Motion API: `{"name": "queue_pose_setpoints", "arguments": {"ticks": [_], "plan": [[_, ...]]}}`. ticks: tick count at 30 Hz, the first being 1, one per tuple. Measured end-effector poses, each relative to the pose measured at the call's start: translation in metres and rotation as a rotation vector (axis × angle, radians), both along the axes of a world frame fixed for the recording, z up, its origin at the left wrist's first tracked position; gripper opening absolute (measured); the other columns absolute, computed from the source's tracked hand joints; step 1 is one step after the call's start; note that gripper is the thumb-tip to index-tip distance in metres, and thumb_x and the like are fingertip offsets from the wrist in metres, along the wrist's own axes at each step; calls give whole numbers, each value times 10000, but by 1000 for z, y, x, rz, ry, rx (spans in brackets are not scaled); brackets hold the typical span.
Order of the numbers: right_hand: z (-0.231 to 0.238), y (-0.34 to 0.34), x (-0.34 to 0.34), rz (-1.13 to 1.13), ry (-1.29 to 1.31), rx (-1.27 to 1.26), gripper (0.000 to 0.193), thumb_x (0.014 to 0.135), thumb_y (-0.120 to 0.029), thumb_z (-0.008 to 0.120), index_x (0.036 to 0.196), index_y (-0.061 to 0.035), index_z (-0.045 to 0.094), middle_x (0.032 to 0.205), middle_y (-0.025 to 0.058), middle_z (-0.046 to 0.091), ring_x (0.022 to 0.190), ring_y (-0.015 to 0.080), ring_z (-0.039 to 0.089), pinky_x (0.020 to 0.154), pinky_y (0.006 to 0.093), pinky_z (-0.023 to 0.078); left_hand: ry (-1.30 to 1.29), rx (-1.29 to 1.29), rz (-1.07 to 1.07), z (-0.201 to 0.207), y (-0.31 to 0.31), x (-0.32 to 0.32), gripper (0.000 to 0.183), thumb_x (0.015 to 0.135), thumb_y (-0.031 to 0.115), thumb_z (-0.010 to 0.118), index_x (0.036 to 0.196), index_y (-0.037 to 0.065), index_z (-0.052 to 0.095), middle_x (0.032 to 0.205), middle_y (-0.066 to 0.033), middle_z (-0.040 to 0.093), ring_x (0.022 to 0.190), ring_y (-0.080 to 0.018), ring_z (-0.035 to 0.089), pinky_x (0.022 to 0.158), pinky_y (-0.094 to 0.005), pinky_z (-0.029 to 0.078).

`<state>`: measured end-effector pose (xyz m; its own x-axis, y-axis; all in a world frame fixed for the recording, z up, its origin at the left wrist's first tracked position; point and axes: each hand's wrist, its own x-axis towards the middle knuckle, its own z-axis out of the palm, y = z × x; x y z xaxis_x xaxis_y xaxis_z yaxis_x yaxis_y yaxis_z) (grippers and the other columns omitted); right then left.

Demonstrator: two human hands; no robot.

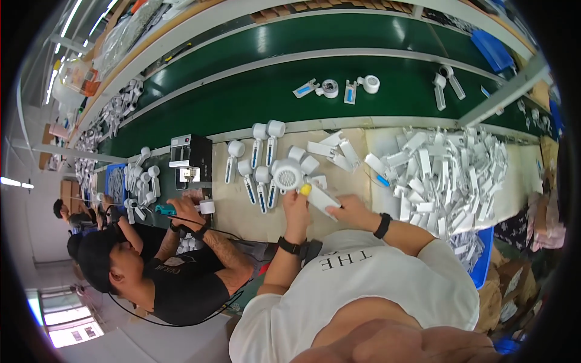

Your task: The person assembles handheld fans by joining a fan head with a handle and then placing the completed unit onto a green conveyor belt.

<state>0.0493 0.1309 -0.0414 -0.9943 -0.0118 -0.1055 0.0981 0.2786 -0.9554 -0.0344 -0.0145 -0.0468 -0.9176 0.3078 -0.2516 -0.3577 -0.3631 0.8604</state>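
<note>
White plastic is everywhere on this bench. The person's left hand [296, 202] is closed around a small white handheld fan [289, 175], gripping it just under the round grilled head, and a yellow cap [305, 189] sits over one fingertip. The right hand [346, 209] is wrapped around the fan's white handle piece [322, 198], which slants from the head down toward that hand. The two hands are close together over the pale tabletop [242, 215], each wrist wearing a black band.

Just left of the held fan stands a row of finished fans [257, 163], lying with their heads away from the person and blue strips showing along the handles. To the right a big loose heap of white handle shells [448, 172] spreads across the table, near the right forearm, and a blue bin [484, 254] sits at the table edge below it.

Beyond the bench runs a green conveyor belt [254, 97] carrying a few scattered fan parts [339, 89], well apart from the hands.

To the person's left another worker in a black shirt and black cap [97, 257] leans over the same bench; that worker's hand [184, 209] holds a teal-handled tool [164, 210] beside a small black and silver machine [190, 158]. More white fans [142, 181] lie piled past that machine.
</note>
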Motion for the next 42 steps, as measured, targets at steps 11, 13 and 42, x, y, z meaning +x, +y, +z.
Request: {"name": "queue_pose_setpoints", "arguments": {"ticks": [11, 13, 42], "plan": [[-78, 147, -252, -224, 313, 857, 571, 646, -186, 683, 1150, -57, 449, 1174, 168, 452, 1066, 340, 432, 872, 397, 397, 215, -1670, 216, -76, -143, -67, 244, 738, 112, 554, 927, -29, 486, 811, -242, 565, 781, -372, 567, 675, -411, 439], [-86, 160, -270, -276, 208, 999, 665, 626, -182, 702, 1204, -84, 388, 1256, 175, 367, 1121, 350, 377, 908, 422, 372, 145, -1700, 194, -89, -147, -76, 268, 739, 124, 553, 936, -26, 451, 865, -266, 565, 833, -428, 536, 722, -478, 412], [68, 96, 27, -88, 280, -1, 708, 649, -40, 699, 1270, -157, 380, 1212, 95, 422, 1133, 283, 437, 893, 382, 404, -185, 427, -529, 41, 35, 6, 263, 848, 189, 524, 1057, 44, 456, 987, -131, 571, 859, -264, 617, 738, -346, 519]]}}
